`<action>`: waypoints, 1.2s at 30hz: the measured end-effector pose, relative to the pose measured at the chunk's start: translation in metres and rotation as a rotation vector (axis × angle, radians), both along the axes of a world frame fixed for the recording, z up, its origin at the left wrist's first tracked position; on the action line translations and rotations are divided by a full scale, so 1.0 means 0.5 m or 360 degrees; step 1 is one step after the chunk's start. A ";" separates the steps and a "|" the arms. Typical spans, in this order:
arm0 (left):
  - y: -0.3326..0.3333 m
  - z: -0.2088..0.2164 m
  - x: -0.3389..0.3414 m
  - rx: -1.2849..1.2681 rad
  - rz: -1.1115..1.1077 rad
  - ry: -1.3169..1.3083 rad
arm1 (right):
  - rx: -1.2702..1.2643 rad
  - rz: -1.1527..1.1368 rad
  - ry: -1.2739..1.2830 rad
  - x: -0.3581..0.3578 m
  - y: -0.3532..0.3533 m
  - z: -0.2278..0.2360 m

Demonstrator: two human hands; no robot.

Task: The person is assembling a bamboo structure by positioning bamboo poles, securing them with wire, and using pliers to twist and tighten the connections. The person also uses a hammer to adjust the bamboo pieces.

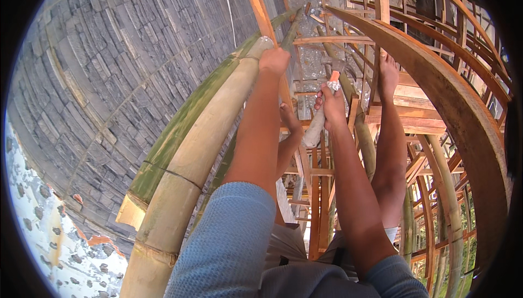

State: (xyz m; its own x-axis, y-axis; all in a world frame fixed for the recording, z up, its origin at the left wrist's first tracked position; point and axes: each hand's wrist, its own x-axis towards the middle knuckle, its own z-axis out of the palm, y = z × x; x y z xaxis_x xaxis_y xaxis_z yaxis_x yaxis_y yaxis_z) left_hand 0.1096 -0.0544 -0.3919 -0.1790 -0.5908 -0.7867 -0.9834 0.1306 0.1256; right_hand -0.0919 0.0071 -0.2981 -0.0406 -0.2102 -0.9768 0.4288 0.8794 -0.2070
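Note:
My left hand (274,61) is closed round an upright wooden post (257,4), right beside the cut end of a thick pale bamboo pole (220,101). Whether its fingers also touch the bamboo is hidden. Lower and to the right, my right hand (332,104) grips a hammer-like tool with a thick, pale grey handle (314,130). Dull metal shows beyond the fist, partly blending into the background. A short orange piece (335,76) and a crumpled silvery bit stick out at the thumb; how they join the tool is unclear.
A green bamboo pole (174,151) is tied alongside the pale one, against a grey stone-clad wall (125,69). My bare feet are on the timber framework, one (388,77) by an upright. Curved wooden beams (463,91) sweep down the right. Debris lies on the ground far below.

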 end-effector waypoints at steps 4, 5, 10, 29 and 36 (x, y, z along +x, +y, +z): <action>-0.027 -0.034 0.028 0.0052 0.0024 -0.0023 | 0.0061 0.0201 -0.0105 -0.023 -0.016 -0.034; -0.020 -0.048 0.039 0.0065 0.0044 -0.0004 | 0.0062 0.0200 -0.0152 -0.025 -0.019 -0.044; -0.024 -0.060 0.044 0.0128 0.0078 0.0030 | 0.0097 -0.0068 -0.0089 0.039 -0.021 -0.067; -0.028 -0.067 0.047 0.0104 0.0200 0.0018 | 0.0088 -0.0010 0.0041 0.143 -0.013 -0.107; -0.031 -0.066 0.045 0.0084 0.0143 0.0021 | 0.0029 -0.0108 0.0143 0.137 -0.014 -0.115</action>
